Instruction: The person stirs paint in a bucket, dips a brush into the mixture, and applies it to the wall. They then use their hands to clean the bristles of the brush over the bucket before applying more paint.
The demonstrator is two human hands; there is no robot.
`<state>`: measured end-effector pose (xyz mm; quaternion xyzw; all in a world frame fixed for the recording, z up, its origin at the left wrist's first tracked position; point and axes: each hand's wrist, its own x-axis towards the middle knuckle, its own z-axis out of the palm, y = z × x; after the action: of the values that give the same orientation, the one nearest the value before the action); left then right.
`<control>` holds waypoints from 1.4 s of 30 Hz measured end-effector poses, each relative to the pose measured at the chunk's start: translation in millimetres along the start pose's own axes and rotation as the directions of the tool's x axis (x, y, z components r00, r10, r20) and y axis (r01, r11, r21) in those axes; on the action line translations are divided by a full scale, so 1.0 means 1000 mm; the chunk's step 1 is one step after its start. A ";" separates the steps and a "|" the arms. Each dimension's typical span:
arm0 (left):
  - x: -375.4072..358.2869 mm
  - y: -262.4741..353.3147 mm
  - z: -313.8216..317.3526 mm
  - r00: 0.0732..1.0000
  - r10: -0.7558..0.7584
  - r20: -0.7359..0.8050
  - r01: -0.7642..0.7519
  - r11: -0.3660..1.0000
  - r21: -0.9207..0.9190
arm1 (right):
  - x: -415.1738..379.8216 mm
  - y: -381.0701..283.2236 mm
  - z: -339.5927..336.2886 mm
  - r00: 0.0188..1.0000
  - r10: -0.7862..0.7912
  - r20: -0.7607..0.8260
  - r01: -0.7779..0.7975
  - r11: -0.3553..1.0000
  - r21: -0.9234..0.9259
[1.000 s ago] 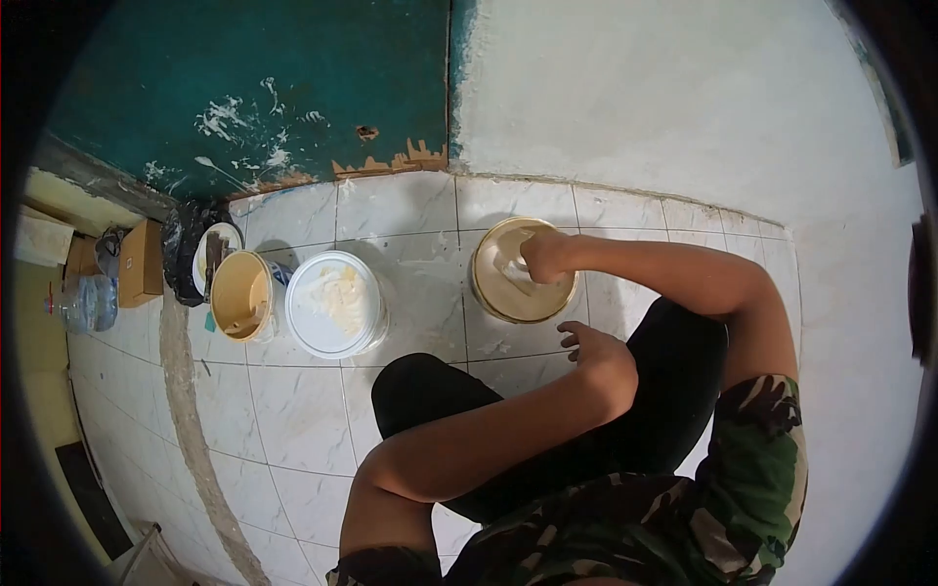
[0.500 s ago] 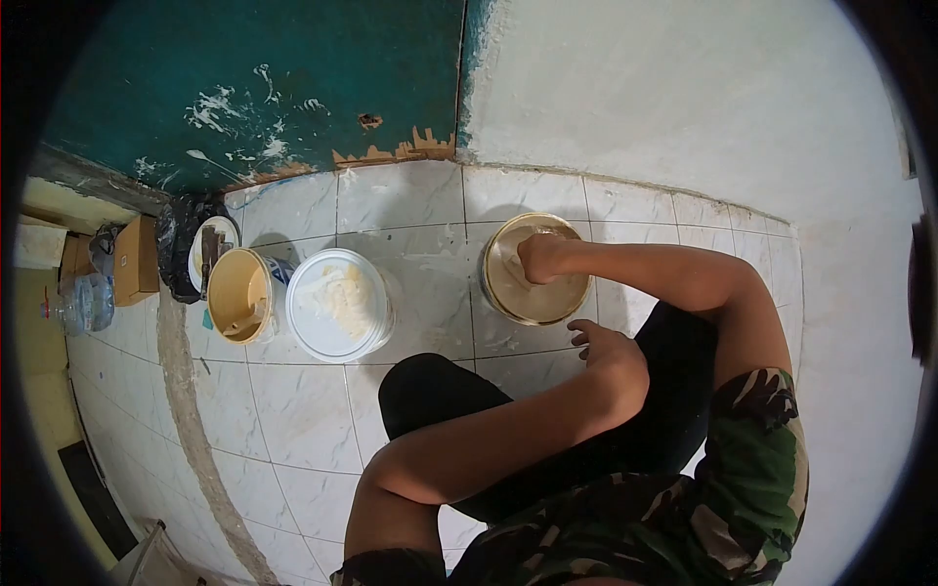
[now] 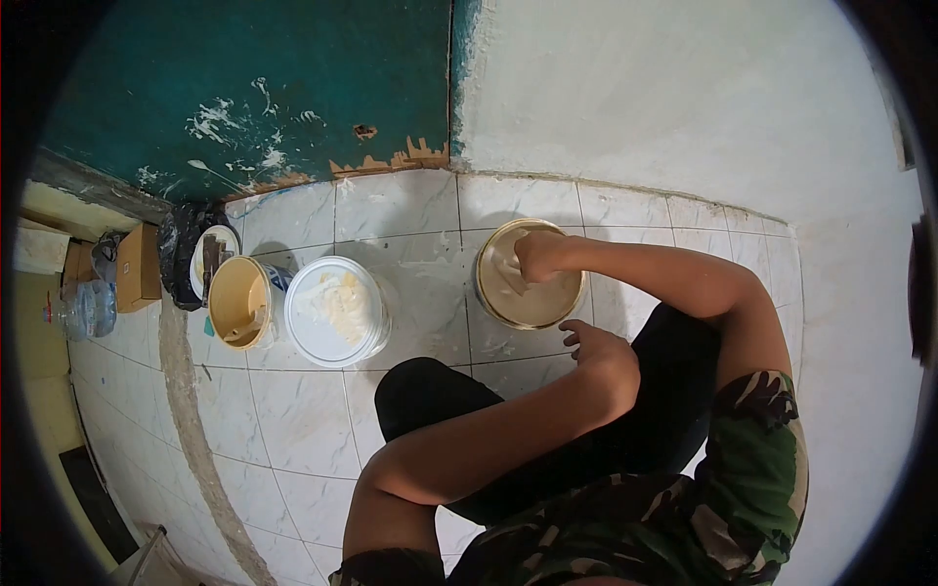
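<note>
The bucket (image 3: 493,313) stands on the tiled floor (image 3: 303,420); the right hand (image 3: 540,257) is curled inside it over pale paste (image 3: 547,304), its grip too hidden to tell. Just beside the bucket, the left hand (image 3: 598,347) hangs loose-fingered, seemingly empty; steadying the bucket's rim with it would probably help keep the work even.

Rd. tub (image 3: 493,312) w/ yellowish rim, open & upright on tiled flr. (image 3: 303,420), beige paste (image 3: 549,305) inside.
</note>
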<state>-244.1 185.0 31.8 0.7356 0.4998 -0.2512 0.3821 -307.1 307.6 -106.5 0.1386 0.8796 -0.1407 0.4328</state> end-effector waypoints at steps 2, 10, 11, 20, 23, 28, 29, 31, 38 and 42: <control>-0.001 -0.002 -0.002 0.999 0.037 0.034 -0.034 0.996 -0.088 | -0.010 0.006 -0.004 0.999 -0.013 -0.047 0.014 1.000 0.013; 0.012 0.008 -0.004 1.000 -0.008 0.024 0.010 0.998 -0.068 | -0.113 0.037 -0.031 0.940 -0.135 -0.314 0.174 0.980 0.100; 0.014 0.011 -0.004 0.999 -0.015 0.032 0.018 0.997 -0.076 | -0.125 0.040 -0.030 0.938 -0.134 -0.318 0.172 0.980 0.095; 0.011 0.026 -0.010 0.994 -0.078 -0.079 0.075 0.996 -0.045 | -0.223 0.076 -0.014 0.833 -0.030 -0.553 0.217 0.937 0.276; 0.017 0.023 -0.015 0.997 -0.071 0.000 0.071 0.997 -0.036 | -0.246 0.091 -0.005 0.806 0.080 -0.587 0.237 0.865 0.443; 0.008 0.022 -0.012 0.987 -0.038 -0.155 0.034 0.999 -0.026 | -0.263 0.127 0.026 0.664 0.330 -0.671 0.562 0.372 0.738; 0.006 0.022 -0.015 0.991 -0.045 -0.130 0.041 0.999 -0.030 | -0.267 0.129 0.027 0.641 0.370 -0.672 0.619 0.269 0.738; 0.006 0.022 -0.018 0.993 -0.043 -0.108 0.043 0.999 -0.002 | -0.281 0.147 0.025 0.534 0.493 -0.686 0.663 0.259 0.702; 0.012 0.016 -0.015 0.994 -0.077 -0.072 0.074 0.996 -0.048 | -0.349 0.180 -0.064 0.008 0.746 -0.666 0.907 0.275 0.319; 0.006 0.015 -0.018 0.988 -0.072 -0.134 0.066 0.997 -0.048 | -0.372 0.195 -0.118 -0.095 0.722 -0.685 0.928 0.313 0.201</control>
<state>-228.6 199.8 42.2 0.7248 0.5551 -0.2029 0.3542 -102.4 485.6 235.4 0.2722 0.5706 -0.5119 -0.5817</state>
